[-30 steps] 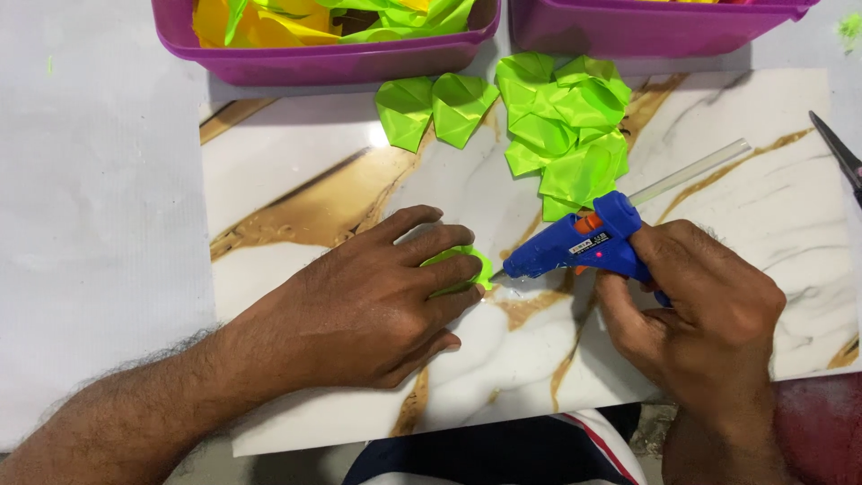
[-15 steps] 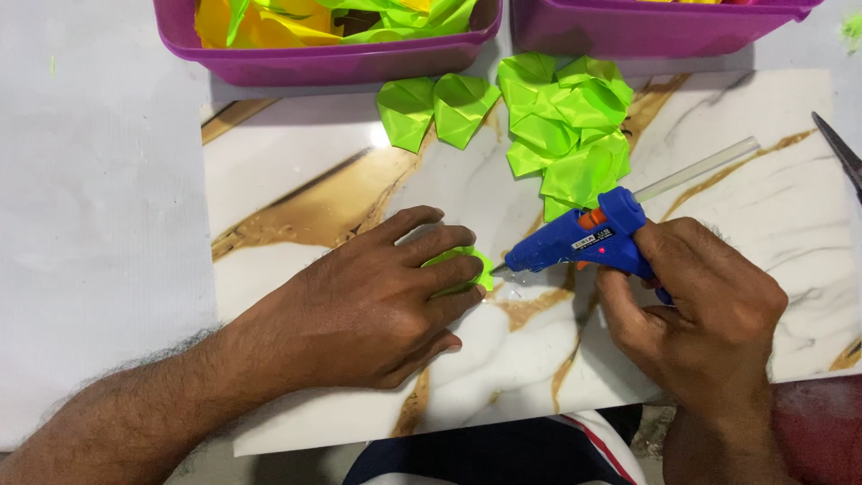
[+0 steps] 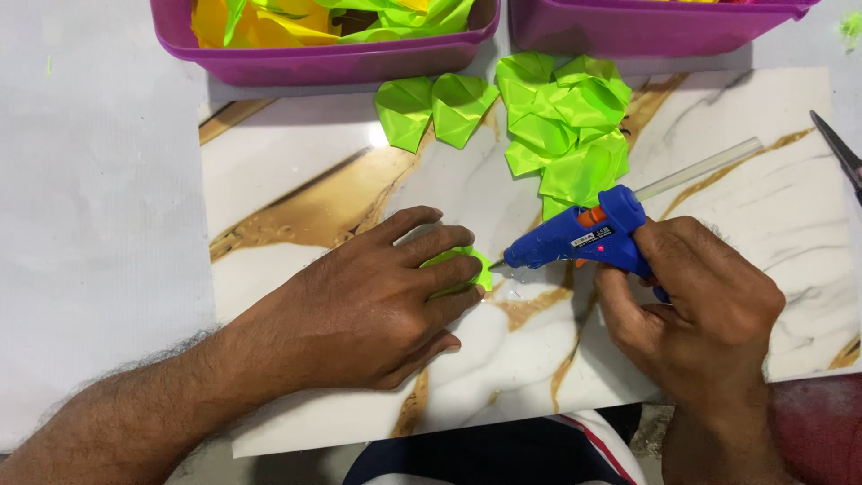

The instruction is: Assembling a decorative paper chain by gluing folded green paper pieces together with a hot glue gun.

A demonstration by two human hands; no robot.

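My left hand (image 3: 377,305) lies flat on a white marble-look board (image 3: 296,180) with gold veins, its fingers pressing down a small bright green folded piece (image 3: 474,262). My right hand (image 3: 700,314) grips a blue hot glue gun (image 3: 584,238) with an orange trigger. A clear glue stick (image 3: 700,168) pokes out of the gun's back. The nozzle tip sits right at the edge of the green piece, beside my left fingertips.
Several green folded pieces (image 3: 557,126) are heaped at the board's far edge. Two purple bins stand behind: one (image 3: 323,58) with yellow and green pieces, another (image 3: 646,27) to its right. Scissor blades (image 3: 840,153) enter from the right edge. White paper (image 3: 90,180) covers the left.
The glue gun's nozzle has edged slightly left, closer to the green piece. My left hand has stayed in place.
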